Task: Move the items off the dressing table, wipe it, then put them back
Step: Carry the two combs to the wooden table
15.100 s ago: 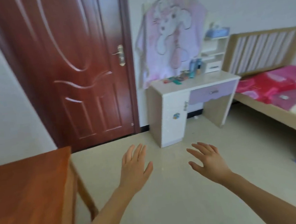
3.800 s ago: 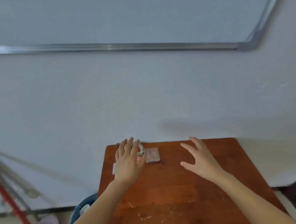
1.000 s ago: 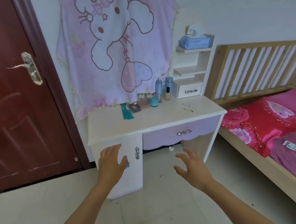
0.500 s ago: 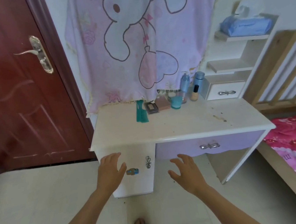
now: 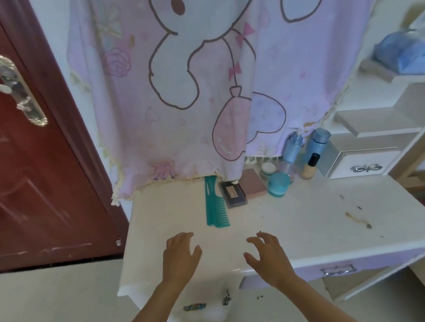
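While both hands hang over the front edge of the dressing table [image 5: 305,232], neither holds anything.

Head view, single frame:
- Left hand [image 5: 180,256]: palm down, fingers relaxed and slightly bent, empty. It is just short of the teal comb [image 5: 215,207] and not touching it.
- Right hand [image 5: 266,257]: palm down, fingers spread and loosely curved, empty. I cannot tell whether either hand touches the tabletop.
- Items sit in a cluster along the back edge. The comb lies flat with its teeth towards the right. Just beside it is a dark compact [image 5: 232,194], then a pink compact [image 5: 253,184].
- A teal jar [image 5: 278,184] stands in front of a white-lidded jar [image 5: 268,169].
- Further right are a blue pump bottle [image 5: 292,147], a taller blue bottle [image 5: 317,142] and a foundation bottle [image 5: 310,166], all upright.
- Brown smears [image 5: 356,220] and dark specks mark the right half of the tabletop.
- A pink cartoon cloth [image 5: 198,83] hangs behind, its hem over the back of the items.
- Red-brown door [image 5: 22,154] at left; a blue tissue pack [image 5: 410,53] on the upper shelf at right.
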Tool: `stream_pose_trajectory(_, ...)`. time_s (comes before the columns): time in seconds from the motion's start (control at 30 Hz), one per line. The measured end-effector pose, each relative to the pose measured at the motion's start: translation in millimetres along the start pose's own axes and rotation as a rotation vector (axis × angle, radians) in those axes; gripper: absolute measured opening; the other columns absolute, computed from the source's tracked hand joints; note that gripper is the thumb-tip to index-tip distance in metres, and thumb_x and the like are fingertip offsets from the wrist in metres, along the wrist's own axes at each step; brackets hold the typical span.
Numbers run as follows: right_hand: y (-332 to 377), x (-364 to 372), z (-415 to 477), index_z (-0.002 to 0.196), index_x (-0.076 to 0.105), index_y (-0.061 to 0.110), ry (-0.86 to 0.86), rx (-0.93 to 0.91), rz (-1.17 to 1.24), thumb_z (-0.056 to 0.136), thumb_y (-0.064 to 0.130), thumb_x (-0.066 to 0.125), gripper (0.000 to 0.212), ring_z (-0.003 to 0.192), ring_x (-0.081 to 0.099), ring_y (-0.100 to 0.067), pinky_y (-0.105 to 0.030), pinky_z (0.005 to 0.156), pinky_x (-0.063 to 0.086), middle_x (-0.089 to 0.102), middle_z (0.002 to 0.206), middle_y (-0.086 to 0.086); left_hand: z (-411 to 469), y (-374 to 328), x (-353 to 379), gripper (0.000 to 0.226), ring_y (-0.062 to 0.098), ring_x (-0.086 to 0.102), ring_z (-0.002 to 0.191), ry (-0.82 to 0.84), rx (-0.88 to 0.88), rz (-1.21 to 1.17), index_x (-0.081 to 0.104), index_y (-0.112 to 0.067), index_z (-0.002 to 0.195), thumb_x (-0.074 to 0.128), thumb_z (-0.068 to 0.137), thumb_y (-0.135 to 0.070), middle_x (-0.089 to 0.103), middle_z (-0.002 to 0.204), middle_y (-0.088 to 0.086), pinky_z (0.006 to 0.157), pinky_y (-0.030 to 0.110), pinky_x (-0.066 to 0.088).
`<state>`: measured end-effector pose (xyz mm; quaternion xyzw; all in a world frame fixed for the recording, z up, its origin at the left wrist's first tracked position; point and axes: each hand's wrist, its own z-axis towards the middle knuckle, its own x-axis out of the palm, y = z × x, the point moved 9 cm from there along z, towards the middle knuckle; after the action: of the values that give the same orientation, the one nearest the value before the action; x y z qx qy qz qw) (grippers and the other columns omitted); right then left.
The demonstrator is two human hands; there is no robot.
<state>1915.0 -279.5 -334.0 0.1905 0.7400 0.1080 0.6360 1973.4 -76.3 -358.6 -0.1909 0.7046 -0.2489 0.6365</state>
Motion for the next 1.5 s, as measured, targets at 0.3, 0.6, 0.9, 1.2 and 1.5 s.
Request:
stream_pose_trajectory(0.3,-35.0,-17.2,58.7,0.134,0.04,0.022,-0.03,0.077,0.024,0.092,0.037,0.047,0.045,0.137,0.021,-0.017,-0.027,0.109,0.025,0.03,0.148,-0.002,86.4,-43.1,45.1,0.046,0.024,0.037,0.123,0.161,-0.041,0.082,0.037,-0.015,0.135,0.045,0.091,-0.029,0.037,0.141,0.007,0.095,0.034,0.038)
stream_pose_trajectory(0.6,-51.5,-53.8,117.4,0.133,0.042,0.02,-0.082,0.007,0.057,0.092,0.036,0.046,0.045,0.135,0.026,-0.018,-0.028,0.109,0.025,0.031,0.147,-0.003,137.7,-53.6,59.6,0.051,0.026,0.043,0.114,0.185,-0.162,0.231,0.032,-0.014,0.134,0.047,0.09,-0.035,0.045,0.125,0.01,0.085,0.035,0.043)
stream_pose_trajectory(0.9,-48.8,-56.4,143.8,0.127,0.045,0.013,-0.062,-0.136,0.052,0.092,0.031,0.044,0.039,0.122,0.034,-0.018,-0.025,0.096,0.03,0.041,0.134,-0.004,157.7,-45.4,70.8,0.045,0.029,0.042,0.108,0.116,-0.244,0.213,0.035,-0.01,0.13,0.049,0.089,-0.021,0.048,0.114,0.013,0.083,0.037,0.043)
stream_pose_trajectory(1.2,-31.4,-36.3,160.6,0.124,0.048,0.014,-0.005,-0.132,0.082,0.091,0.028,0.045,0.036,0.117,0.04,-0.023,-0.031,0.094,0.036,0.045,0.128,-0.006,167.7,-40.7,62.6,0.045,0.036,0.056,0.093,0.112,-0.334,0.047,0.035,-0.007,0.128,0.048,0.085,-0.007,0.055,0.103,0.02,0.079,0.04,0.049)
stream_pose_trajectory(1.5,7.0,6.7,169.5,0.127,0.046,0.015,0.089,-0.155,0.044,0.092,0.032,0.044,0.039,0.128,0.032,-0.021,-0.029,0.102,0.03,0.037,0.137,-0.004,150.3,3.6,36.7,0.021,0.024,0.056,0.087,0.206,-0.406,0.015,0.04,-0.015,0.081,0.061,0.078,-0.016,0.057,0.092,0.008,0.075,0.033,0.048)
